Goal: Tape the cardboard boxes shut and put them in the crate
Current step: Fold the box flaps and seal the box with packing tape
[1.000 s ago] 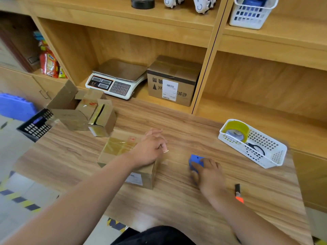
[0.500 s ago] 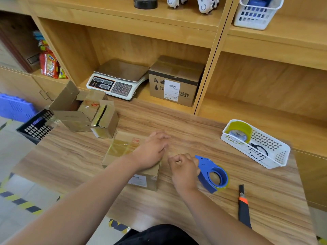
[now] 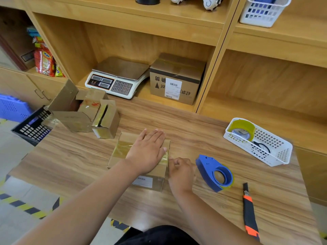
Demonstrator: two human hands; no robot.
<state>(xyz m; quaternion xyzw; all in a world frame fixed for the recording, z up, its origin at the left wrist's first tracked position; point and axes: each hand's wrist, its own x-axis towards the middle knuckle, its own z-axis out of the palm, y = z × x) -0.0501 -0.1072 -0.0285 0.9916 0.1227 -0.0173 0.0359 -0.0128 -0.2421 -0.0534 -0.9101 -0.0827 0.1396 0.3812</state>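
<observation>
Box [image 3: 159, 172] sits in the middle of the table [image 3: 70, 156], close to the person. Yellow tape [image 3: 122, 149] runs across its top. The left hand [image 3: 146, 151] lies flat on the lid with straight fingers and presses down. The right hand [image 3: 182, 172] is at 3 o'clock from the box, touching its side where the tape ends. Its fingers are curled, but I cannot tell if they pinch the tape or just rub it.

The box looks small and light, so one hand could move it. Cardboard is stiff but it can dent if squeezed hard. The tape is smooth and may be slippery, so I think it is best to hold the box by two bare sides, one hand on each.

The table top is flat, smooth wood, so the box could slide on it. A blue tape gun [image 3: 215, 172] lies just past the right hand at 3 o'clock. A knife [image 3: 249, 213] is at 4 o'clock. A white basket [image 3: 276, 152] is at 2 o'clock. Two open boxes [image 3: 74, 112] wait at 11 o'clock. A black crate [image 3: 31, 128] pokes out at the table's edge at 10 o'clock, well apart from the box. Wooden shelves stand at 12 o'clock with a scale [image 3: 116, 78] inside.
</observation>
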